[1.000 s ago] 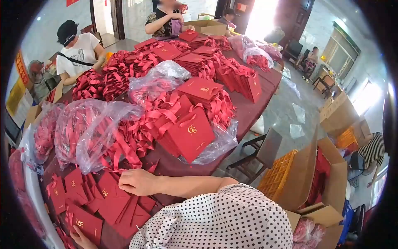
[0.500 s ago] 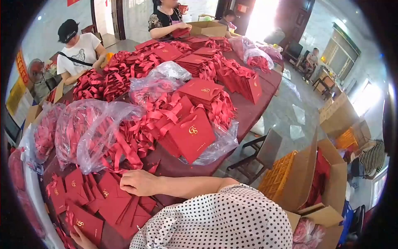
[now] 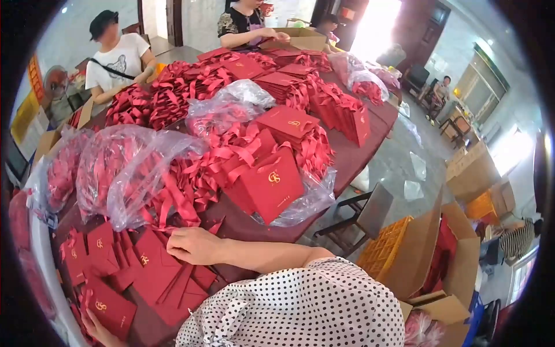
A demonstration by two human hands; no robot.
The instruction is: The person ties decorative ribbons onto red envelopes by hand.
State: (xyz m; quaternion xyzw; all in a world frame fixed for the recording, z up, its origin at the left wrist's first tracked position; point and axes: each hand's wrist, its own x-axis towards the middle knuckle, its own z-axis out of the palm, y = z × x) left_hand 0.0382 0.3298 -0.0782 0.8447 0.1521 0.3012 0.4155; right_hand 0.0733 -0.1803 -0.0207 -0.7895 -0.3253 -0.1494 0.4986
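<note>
My left hand (image 3: 99,331) is at the lower left, its fingers against the left edge of a red gift bag (image 3: 110,309) with gold lettering, gripping it; part of the hand is out of frame. My right hand (image 3: 193,245) is closed, fingers curled down over a fanned spread of flat red envelope-like pieces (image 3: 153,266). What its fingertips hold, if anything, is hidden. Just beyond it lie red ribbon handles (image 3: 176,208) spilling from a clear plastic bag (image 3: 130,202). A stack of red gift bags (image 3: 272,185) with gold lettering rests farther right.
More stacked ribbon-handled bags (image 3: 341,118) cover the table (image 3: 254,231). Two people work across it, beside an open carton (image 3: 303,39); others sit farther back. On my right are a dark stool (image 3: 373,208), an orange woven basket (image 3: 386,248) and cardboard boxes (image 3: 462,260).
The view has shifted slightly. My left hand and its gift bag sit a little farther left. Across the table, one person's hands have moved rightward towards the carton. My right hand stays curled over the spread.
</note>
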